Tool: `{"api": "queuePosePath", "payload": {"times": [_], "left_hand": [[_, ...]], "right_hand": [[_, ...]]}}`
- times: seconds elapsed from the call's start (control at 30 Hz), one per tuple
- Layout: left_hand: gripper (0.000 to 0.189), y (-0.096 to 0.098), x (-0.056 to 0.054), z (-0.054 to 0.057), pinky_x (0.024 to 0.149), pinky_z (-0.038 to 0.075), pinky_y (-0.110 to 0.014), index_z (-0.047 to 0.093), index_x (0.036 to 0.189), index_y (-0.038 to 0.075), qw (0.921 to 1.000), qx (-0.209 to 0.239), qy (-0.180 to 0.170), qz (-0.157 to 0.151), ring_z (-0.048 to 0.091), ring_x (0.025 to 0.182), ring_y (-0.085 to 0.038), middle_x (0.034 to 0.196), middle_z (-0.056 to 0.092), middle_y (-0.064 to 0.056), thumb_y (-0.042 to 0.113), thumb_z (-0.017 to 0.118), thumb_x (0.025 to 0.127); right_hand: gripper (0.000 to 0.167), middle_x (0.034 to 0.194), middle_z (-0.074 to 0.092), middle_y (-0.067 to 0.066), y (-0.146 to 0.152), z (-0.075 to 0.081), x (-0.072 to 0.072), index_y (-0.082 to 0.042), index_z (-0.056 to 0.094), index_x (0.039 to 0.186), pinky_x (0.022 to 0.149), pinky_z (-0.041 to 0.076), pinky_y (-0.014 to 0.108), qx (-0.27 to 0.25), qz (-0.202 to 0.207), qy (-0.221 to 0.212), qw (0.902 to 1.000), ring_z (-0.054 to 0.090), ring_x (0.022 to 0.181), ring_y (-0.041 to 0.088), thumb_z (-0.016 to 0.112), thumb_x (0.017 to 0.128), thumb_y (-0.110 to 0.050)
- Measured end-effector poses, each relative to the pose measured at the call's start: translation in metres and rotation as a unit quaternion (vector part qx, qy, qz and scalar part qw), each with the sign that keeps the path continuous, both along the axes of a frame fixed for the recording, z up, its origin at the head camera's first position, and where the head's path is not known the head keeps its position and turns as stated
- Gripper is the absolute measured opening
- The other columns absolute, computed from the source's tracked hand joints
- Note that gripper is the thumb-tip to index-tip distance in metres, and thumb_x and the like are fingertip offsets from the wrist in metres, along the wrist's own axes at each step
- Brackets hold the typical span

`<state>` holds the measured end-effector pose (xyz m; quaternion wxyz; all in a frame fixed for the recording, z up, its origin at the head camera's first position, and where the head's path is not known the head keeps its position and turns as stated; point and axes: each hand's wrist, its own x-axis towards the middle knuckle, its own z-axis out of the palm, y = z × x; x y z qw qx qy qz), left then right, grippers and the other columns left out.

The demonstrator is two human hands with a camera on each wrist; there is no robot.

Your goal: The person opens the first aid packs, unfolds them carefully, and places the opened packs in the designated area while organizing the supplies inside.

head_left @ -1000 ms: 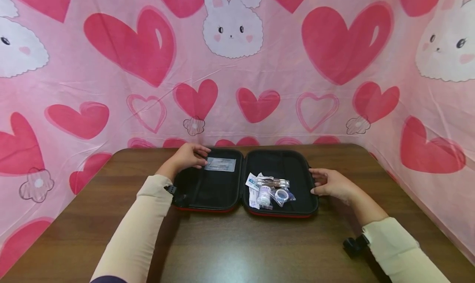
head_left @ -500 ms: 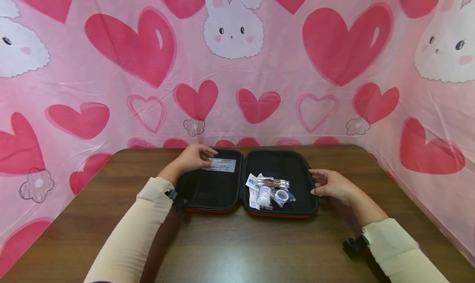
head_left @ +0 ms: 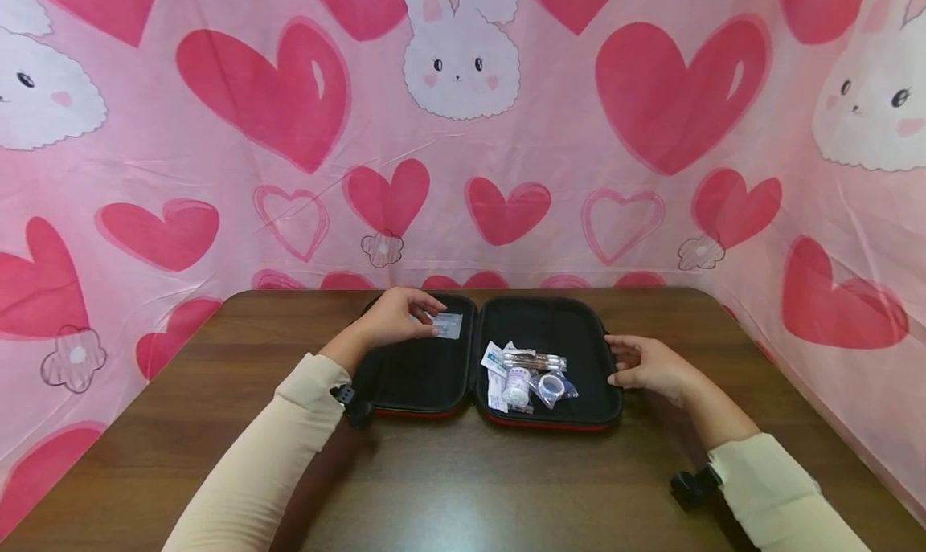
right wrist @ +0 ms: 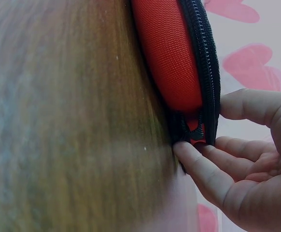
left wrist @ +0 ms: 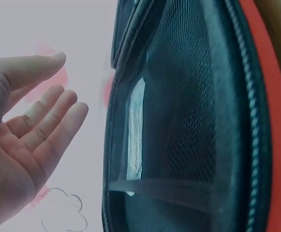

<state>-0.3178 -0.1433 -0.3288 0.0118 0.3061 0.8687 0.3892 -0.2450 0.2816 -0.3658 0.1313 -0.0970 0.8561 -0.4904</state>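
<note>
A zip case (head_left: 589, 335), black inside and red outside, lies unfolded on the table. My left hand (head_left: 394, 315) hovers over its left half, with loosely bent fingers and nothing in them. Behind those fingertips, a flat clear-and-white packet (head_left: 450, 325) is partly covered; in the left wrist view it lies behind a mesh pocket (left wrist: 193, 106). My right hand (head_left: 654, 367) grips the case's right rim, thumb at the zipper and fingers (right wrist: 198, 164) beneath. The right half holds a white bottle (head_left: 517, 386), a bagged tape roll (head_left: 551, 387), cotton swabs (head_left: 534, 361) and white packets (head_left: 494, 357).
The brown wooden table (head_left: 463, 480) extends in front of the case and to both sides. A pink cloth (head_left: 448, 150) with hearts and rabbits hangs behind the table's back edge. Black wrist cameras are strapped at both sleeves.
My left hand has moved right across the case's left half, covering more of the flat packet. My right hand stays at the right rim. The head view has shifted slightly.
</note>
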Motion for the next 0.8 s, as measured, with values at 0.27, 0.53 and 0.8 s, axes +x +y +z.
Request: {"api": "queuePosePath", "payload": {"times": [0.27, 0.53, 0.8], "left_hand": [[0.034, 0.013, 0.009, 0.004, 0.073, 0.057, -0.032, 0.072, 0.113, 0.005, 0.9998, -0.012, 0.009, -0.016, 0.069, 0.086, -0.017, 0.104, 0.071, -0.015, 0.007, 0.080, 0.080], [0.035, 0.032, 0.016, 0.007, 0.074, 0.056, -0.030, 0.072, 0.112, 0.005, 0.9987, -0.026, 0.001, -0.043, 0.069, 0.089, -0.017, 0.106, 0.070, -0.015, 0.010, 0.082, 0.078], [0.035, 0.054, 0.025, 0.009, 0.085, 0.054, -0.044, 0.073, 0.112, 0.008, 0.9936, -0.058, 0.006, -0.096, 0.067, 0.088, -0.010, 0.105, 0.072, -0.010, 0.012, 0.082, 0.078]], "right_hand": [[0.076, 0.139, 0.039, 0.039, 0.000, 0.000, 0.000, 0.013, 0.033, 0.143, 0.081, 0.057, 0.039, -0.001, 0.000, 0.000, 1.0000, 0.053, 0.115, 0.042, 0.075, 0.081, 0.000], [0.076, 0.139, 0.038, 0.039, 0.000, -0.001, 0.000, 0.012, 0.033, 0.143, 0.081, 0.057, 0.039, 0.005, -0.004, 0.000, 1.0000, 0.051, 0.117, 0.044, 0.075, 0.081, -0.001], [0.076, 0.139, 0.039, 0.038, -0.001, 0.001, 0.000, 0.012, 0.033, 0.144, 0.082, 0.057, 0.040, 0.009, -0.002, 0.000, 1.0000, 0.052, 0.117, 0.044, 0.075, 0.081, -0.002]]}}
